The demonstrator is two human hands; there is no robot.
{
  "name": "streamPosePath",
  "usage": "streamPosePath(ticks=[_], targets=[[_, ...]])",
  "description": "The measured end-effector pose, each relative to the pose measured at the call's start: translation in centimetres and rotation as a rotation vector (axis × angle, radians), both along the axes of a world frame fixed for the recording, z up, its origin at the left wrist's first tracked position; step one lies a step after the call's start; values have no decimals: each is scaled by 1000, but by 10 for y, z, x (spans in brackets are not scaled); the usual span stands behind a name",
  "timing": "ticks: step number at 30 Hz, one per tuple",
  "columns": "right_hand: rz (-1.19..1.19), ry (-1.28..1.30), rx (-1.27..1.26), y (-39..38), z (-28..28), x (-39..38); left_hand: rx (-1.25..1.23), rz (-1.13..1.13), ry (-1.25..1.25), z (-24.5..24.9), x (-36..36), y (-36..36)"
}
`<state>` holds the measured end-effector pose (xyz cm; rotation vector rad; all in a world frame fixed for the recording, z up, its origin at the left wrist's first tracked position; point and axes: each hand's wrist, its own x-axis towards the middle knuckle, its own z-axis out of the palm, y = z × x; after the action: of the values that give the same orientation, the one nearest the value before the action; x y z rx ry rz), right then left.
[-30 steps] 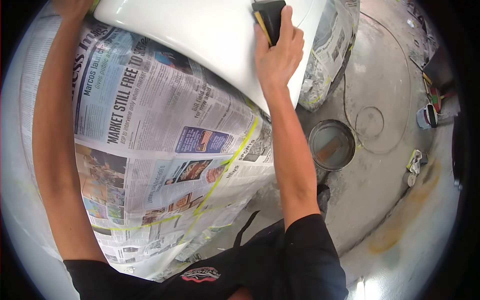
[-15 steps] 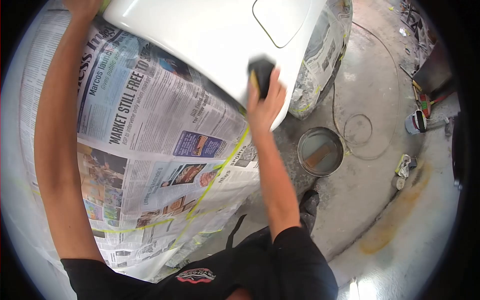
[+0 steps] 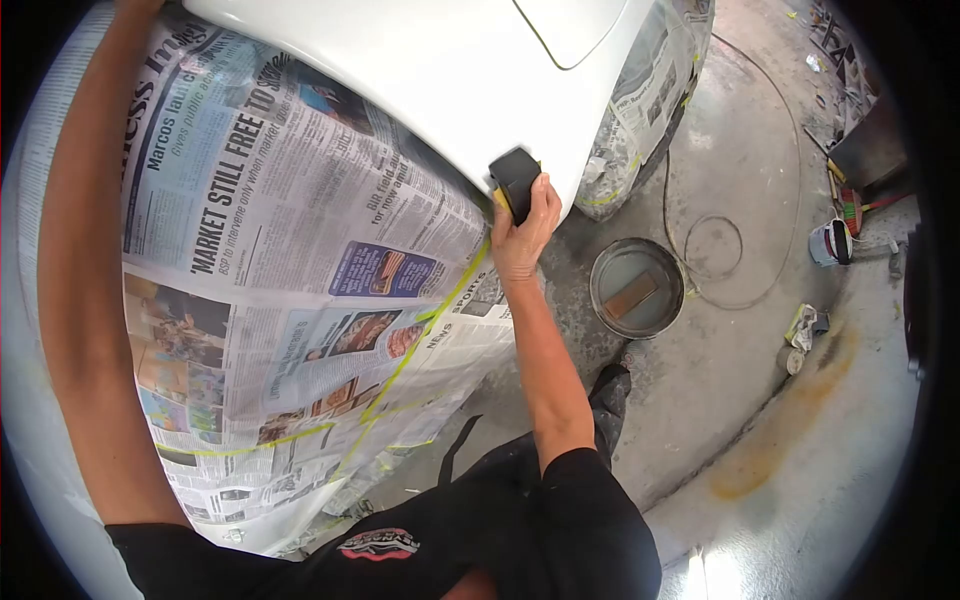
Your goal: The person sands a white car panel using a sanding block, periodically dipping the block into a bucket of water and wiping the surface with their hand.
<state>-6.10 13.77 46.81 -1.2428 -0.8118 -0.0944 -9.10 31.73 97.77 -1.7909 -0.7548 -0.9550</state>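
Note:
My right hand (image 3: 527, 232) grips a black sanding block (image 3: 517, 180) with a yellow edge. The block rests against the white painted car panel (image 3: 400, 75), close to its lower corner. Along the panel's edge, newspaper masking (image 3: 290, 210) covers the surface below, held with yellow-green tape (image 3: 425, 330). My left arm reaches up the left side. Only a sliver of my left hand (image 3: 142, 6) shows at the top edge by the panel, its fingers out of frame. A thin curved seam marks the panel's upper right part.
On the concrete floor to the right stands a round basin (image 3: 673, 318) of liquid with a brown block (image 3: 630, 297) in it. A hose (image 3: 742, 250) coils beside it. Farther right are a small white bucket (image 3: 828, 243) and a crumpled packet (image 3: 803, 325). More newspaper (image 3: 650, 100) covers the part beyond the panel.
My right hand has drawn the sanding block down the panel toward its lower corner, and the motion blur is gone. The view has shifted slightly, putting most of my left hand out of frame.

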Motion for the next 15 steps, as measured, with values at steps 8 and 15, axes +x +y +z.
streamPosePath(ticks=[8, 15], targets=[[-43, -158, -25, 39, 95, 65, 43, -22, 49, 1, -4, 6], [45, -141, 4, 20, 45, 25, -30, -32, -10, 0, 2, -1]])
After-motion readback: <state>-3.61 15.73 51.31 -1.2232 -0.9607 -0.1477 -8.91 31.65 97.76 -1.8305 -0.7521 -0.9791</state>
